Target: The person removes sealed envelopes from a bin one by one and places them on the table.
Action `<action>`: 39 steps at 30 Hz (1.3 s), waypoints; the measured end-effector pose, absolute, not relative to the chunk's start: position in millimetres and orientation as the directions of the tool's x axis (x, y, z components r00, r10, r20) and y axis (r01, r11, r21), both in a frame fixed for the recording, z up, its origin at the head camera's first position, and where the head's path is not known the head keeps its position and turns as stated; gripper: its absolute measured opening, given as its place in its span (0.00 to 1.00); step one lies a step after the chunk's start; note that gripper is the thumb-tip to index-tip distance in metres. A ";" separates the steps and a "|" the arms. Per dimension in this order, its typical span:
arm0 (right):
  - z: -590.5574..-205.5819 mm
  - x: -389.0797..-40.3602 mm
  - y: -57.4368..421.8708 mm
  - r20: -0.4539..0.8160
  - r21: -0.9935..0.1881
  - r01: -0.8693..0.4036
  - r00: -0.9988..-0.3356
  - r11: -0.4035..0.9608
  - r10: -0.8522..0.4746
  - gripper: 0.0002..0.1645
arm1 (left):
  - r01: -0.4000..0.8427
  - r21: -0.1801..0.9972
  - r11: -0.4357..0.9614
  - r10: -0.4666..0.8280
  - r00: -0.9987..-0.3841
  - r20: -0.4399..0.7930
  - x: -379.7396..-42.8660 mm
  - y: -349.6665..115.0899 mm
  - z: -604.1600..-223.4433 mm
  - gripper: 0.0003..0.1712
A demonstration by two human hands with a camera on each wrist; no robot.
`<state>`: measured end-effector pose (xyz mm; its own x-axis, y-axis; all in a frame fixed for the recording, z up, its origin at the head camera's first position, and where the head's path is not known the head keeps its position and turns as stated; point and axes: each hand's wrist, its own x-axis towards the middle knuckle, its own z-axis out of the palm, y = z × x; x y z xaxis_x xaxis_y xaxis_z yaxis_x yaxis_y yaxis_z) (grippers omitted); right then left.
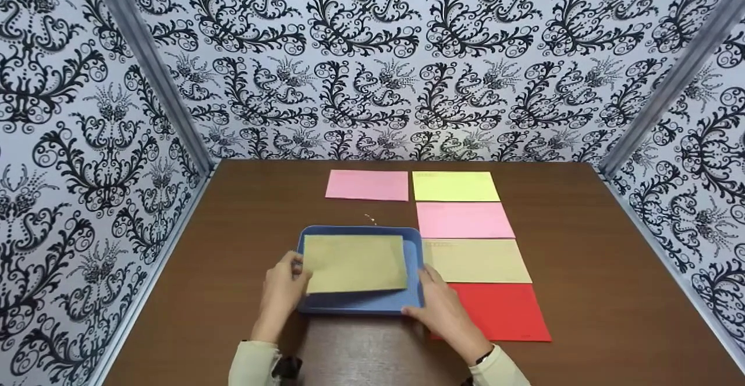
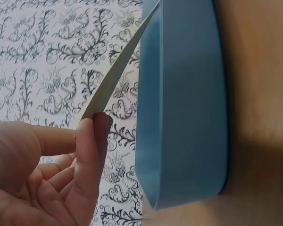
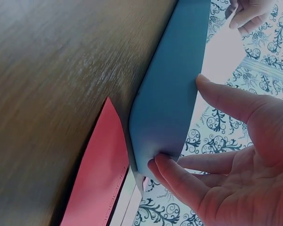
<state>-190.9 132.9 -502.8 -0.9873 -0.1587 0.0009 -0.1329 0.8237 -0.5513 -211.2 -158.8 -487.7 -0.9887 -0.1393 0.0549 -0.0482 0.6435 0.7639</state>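
My left hand pinches the near left corner of a tan envelope between thumb and fingers. In the left wrist view, that pinched end of the envelope stands above the rim, and the sheet slopes down into the blue tray. My right hand holds the blue tray at its near right corner. In the right wrist view, the thumb touches the rim of one wall, and the fingertips press on the outside near the corner. The envelope covers most of the tray's floor.
Right of the tray, a column of envelopes runs from yellow at the back through pink and tan to red. Another pink envelope lies behind the tray. Patterned walls enclose the brown table.
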 end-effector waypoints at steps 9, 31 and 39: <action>-502.5 -191.3 132.3 -0.018 -0.536 -0.108 -0.990 0.837 -0.139 0.52 | -0.034 0.787 0.616 -0.216 -0.968 0.127 -229.6 -184.2 -471.6 0.13; -504.9 -189.2 132.2 -0.010 -0.553 -0.107 -0.991 0.826 -0.135 0.50 | -0.126 0.978 0.165 -0.426 -0.904 -0.044 -269.8 -253.2 -475.3 0.22; -506.4 -188.6 133.2 -0.023 -0.555 -0.095 -0.991 0.827 -0.129 0.51 | -0.177 0.981 0.083 -0.513 -0.852 -0.110 -285.9 -280.9 -493.9 0.24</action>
